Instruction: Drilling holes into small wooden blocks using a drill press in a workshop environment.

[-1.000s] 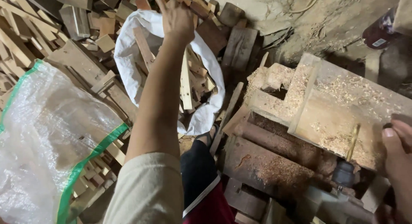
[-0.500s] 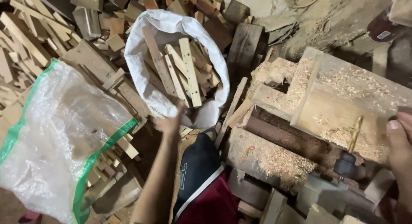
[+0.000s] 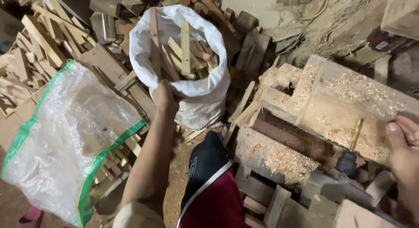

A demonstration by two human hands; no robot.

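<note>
So the left hand [image 3: 165, 96] was down at the near rim of the white sack [image 3: 198, 90], fingers curled over the edge of the fabric and gripping it, as far as I could see from behind the knuckles. The sack stood upright on the dirt floor, right in the middle of the shot, mouth wide open and stuffed with wood strips [image 3: 185, 51] poking up at all angles, one long one leaning against the far left side of the rim.

The right hand [image 3: 403, 145] was way off on the other side, just the thumb and part of the palm showing at the frame edge, resting on the wooden machine bench [image 3: 331, 110]. Couldn't tell if it was actually holding anything, since the fingers were cut off. That bench was covered in sawdust [image 3: 279, 158], and a brass-coloured handle with a dark knob [image 3: 349, 160] stuck up just beside the hand.

Left of the sack lay a big clear plastic bag with green trim [image 3: 65, 140], draped over a heap of offcuts [image 3: 39, 44]. More scrap blocks were piled behind the sack. A knee in dark and red trousers [image 3: 209, 184] sat between the arm and the bench.
</note>
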